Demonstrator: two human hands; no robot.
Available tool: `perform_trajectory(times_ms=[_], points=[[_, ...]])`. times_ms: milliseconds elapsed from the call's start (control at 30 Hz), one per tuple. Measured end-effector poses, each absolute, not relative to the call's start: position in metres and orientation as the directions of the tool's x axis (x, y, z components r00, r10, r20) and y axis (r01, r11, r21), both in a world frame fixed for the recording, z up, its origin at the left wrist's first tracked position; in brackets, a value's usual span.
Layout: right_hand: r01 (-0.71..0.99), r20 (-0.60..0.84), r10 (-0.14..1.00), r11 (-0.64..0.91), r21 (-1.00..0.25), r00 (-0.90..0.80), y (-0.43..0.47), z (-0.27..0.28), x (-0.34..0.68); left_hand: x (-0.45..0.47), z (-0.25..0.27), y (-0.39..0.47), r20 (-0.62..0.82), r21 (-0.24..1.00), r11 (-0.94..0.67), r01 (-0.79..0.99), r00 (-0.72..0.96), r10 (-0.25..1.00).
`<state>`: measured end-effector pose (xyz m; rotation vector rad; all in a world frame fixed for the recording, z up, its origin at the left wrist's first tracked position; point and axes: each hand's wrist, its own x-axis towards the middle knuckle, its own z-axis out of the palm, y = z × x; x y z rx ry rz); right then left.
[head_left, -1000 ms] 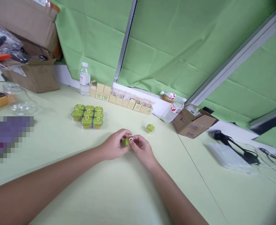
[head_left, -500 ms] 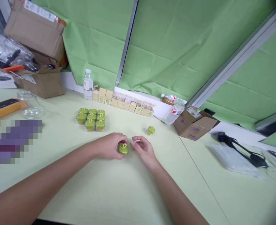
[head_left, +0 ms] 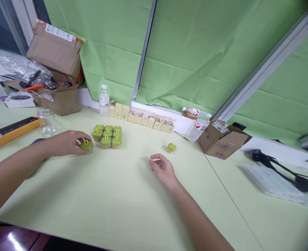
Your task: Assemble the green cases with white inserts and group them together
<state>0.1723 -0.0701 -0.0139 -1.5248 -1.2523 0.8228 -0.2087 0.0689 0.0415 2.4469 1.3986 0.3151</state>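
My left hand [head_left: 70, 143] grips a small clear container with a green lid [head_left: 86, 145] and a pale loop on top. It holds this container just left of a tight block of several matching green-lidded containers [head_left: 106, 141] on the table. My right hand [head_left: 164, 170] rests over the middle of the table with fingers loosely curled and apart, nothing between them. Beyond its fingertips, one more green-lidded container [head_left: 171, 147] stands alone on the table.
A row of small beige cartons [head_left: 140, 118] lines the back, beside an upright water bottle [head_left: 104, 100]. Cardboard boxes stand at back left [head_left: 62, 99] and right [head_left: 220, 139]. An orange-edged power strip [head_left: 15, 130] and a clear glass vessel [head_left: 49, 123] lie left. A black headset-like device [head_left: 282, 170] is far right.
My left hand has carried the green-lidded container from the middle, near my right hand, leftward to beside the block. My right hand has stayed nearly in place. The view has shifted slightly left.
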Motion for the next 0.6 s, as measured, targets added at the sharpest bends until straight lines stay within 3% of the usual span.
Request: perform_trajectory(times_ms=[167,600], points=[[0.347,0.072,0.960,-0.027,-0.938,0.269,-0.068,-0.016,0.179,-0.201,0.025,0.075,0.178,0.467,-0.506,0.725,0.483,0.857],[0.377,0.076,0.953,-0.043,-0.925,0.294,-0.062,-0.025,0.187,-0.194,0.000,0.089,0.251,0.390,-0.497,0.775,0.430,0.867]])
